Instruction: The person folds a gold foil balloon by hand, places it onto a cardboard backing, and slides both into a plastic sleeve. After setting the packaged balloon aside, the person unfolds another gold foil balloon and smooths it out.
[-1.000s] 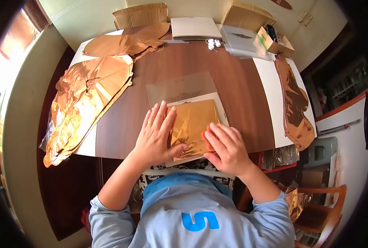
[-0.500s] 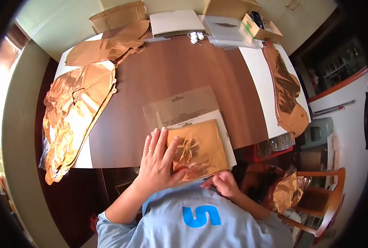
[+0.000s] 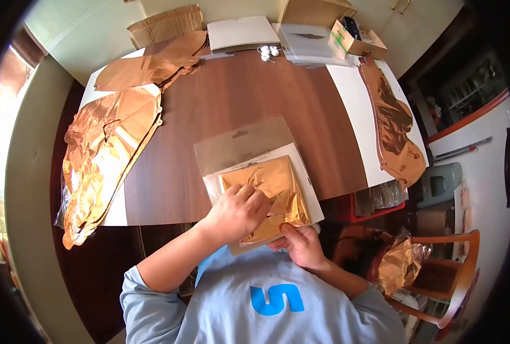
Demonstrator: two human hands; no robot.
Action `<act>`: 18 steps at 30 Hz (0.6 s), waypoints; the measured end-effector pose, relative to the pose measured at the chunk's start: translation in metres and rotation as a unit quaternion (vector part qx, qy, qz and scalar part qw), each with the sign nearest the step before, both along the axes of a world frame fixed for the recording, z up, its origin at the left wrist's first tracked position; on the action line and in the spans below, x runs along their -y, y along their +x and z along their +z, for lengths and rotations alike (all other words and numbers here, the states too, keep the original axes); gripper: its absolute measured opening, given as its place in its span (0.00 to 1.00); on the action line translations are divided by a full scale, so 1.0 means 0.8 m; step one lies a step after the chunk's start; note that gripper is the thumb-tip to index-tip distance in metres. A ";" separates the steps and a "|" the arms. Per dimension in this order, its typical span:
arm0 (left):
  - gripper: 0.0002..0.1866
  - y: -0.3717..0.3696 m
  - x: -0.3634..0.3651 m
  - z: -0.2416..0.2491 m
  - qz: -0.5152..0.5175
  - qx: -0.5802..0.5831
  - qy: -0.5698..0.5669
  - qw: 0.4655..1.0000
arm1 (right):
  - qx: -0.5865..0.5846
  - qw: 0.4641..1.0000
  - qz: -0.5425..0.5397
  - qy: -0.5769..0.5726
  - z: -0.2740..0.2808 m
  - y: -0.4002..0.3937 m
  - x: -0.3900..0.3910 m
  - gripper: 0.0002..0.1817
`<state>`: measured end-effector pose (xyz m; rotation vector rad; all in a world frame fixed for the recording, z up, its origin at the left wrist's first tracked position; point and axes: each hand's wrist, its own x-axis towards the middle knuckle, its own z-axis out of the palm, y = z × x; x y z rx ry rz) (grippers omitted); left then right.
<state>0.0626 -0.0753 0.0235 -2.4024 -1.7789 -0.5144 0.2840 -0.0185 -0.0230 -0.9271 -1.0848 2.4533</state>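
A folded gold foil balloon (image 3: 272, 170) lies over a white card and a clear plastic bag (image 3: 232, 140) with a hang hole, at the table's front edge. My left hand (image 3: 237, 212) rests on the foil with its fingers curled in; its fingertips are hidden, so what they grip, if anything, does not show. My right hand (image 3: 301, 245) pinches the near right corner of the package, thumb on top and fingers underneath.
Flat copper-coloured foil balloons lie along the table's left side (image 3: 108, 137) and right side (image 3: 389, 109). At the back are a white box (image 3: 241, 32), small white items (image 3: 269, 53), clear plastic sheets (image 3: 312, 43) and an open carton (image 3: 358, 39). A wooden chair (image 3: 467, 264) stands right.
My left hand has gone from lying flat at the foil's left edge to curled over its middle. My right hand has moved up and taken hold of the package's near right corner.
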 end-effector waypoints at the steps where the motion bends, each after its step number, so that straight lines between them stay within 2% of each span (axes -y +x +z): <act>1: 0.16 0.002 0.003 0.004 -0.009 0.009 0.018 1.000 | -0.018 1.000 0.000 -0.013 -0.001 -0.001 0.001 0.19; 6: 0.21 0.016 0.031 0.011 -0.013 0.064 0.063 0.996 | -0.062 0.997 -0.008 -0.041 0.007 -0.005 0.008 0.20; 7: 0.20 0.014 0.037 0.016 0.005 0.100 0.036 0.994 | -0.059 0.997 -0.007 -0.042 0.005 -0.004 0.009 0.20; 10: 0.20 0.003 0.048 0.016 0.105 0.211 0.122 0.964 | -0.063 0.997 -0.005 -0.047 0.000 -0.002 0.012 0.20; 11: 0.21 0.000 0.059 0.009 0.178 0.271 0.149 0.934 | -0.072 0.996 -0.005 -0.052 -0.001 -0.001 0.013 0.19; 13: 0.30 -0.002 0.070 -0.013 0.277 0.479 0.213 0.805 | -0.079 0.995 -0.010 -0.058 -0.004 -0.001 0.017 0.18; 14: 0.34 0.000 0.070 -0.023 0.295 0.630 0.232 0.679 | -0.078 0.995 -0.012 -0.059 -0.007 -0.001 0.019 0.17; 16: 0.36 0.001 0.072 -0.013 0.282 0.799 0.178 0.501 | -0.071 0.996 -0.020 -0.051 -0.007 -0.005 0.022 0.16; 17: 0.29 -0.001 0.076 -0.013 0.244 0.865 0.133 0.417 | -0.063 0.997 -0.026 -0.043 -0.002 -0.009 0.026 0.16; 18: 0.26 0.000 0.077 -0.015 0.223 0.872 0.089 0.426 | -0.055 0.997 -0.034 -0.035 0.000 -0.013 0.029 0.15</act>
